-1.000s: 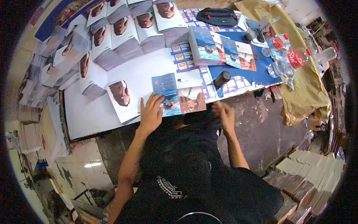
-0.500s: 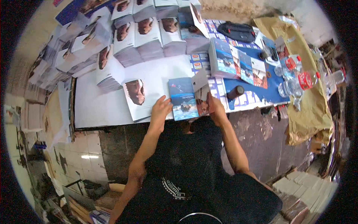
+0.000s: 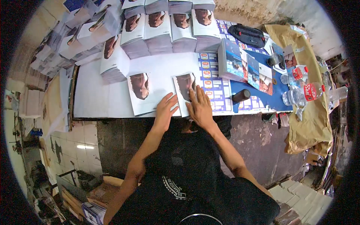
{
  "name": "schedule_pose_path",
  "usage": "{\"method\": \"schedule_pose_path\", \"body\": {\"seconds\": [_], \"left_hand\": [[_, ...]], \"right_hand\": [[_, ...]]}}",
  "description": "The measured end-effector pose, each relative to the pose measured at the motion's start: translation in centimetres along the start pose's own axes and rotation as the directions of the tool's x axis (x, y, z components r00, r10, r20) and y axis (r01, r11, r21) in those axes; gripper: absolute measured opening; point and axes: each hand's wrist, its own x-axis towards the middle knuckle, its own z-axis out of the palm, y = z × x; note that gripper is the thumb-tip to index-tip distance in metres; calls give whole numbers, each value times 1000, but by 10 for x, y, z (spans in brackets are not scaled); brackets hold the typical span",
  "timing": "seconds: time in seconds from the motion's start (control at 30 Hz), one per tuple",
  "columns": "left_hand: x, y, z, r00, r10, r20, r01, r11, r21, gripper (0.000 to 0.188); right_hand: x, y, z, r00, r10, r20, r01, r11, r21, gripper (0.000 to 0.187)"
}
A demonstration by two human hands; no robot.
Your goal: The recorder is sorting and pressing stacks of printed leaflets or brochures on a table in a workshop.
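A white booklet with a brown picture on its cover lies closed near the table's front edge. My right hand rests flat on its lower right part, fingers stretched and slightly apart. Beside its left edge is my left hand, fingers extended and loosely spread, with nothing visibly gripped. A second, matching booklet lies to the left of that hand, its lower right corner close to the fingers.
Tall stacks of matching booklets line the back and left. To the right stand a pile of blue-covered booklets, a dark cylinder, a black pouch and plastic bottles by brown paper.
The open blue spread between my hands is now a closed booklet with its white cover up. My right hand has moved from its right edge onto the cover.
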Motion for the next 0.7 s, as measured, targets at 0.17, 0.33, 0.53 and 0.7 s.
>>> {"method": "schedule_pose_path", "body": {"seconds": [0.17,0.33,0.53,0.7], "left_hand": [[-2,2,3,999,44,24,-46,997,62,50],[-1,-1,1,999,37,13,-38,998,56,50],[2,-3,3,999,38,7,-38,993,109,49],[11,-16,2,919,390,50,-339,721,604,47]], "right_hand": [[-1,1,-1,1000,-20,2,20,999,-48,59],[-2,2,2,998,-57,-23,56,996,-76,60],[0,2,3,999,-36,-12,35,994,-104,60],[1,3,0,999,-46,2,46,993,-111,60]]}}
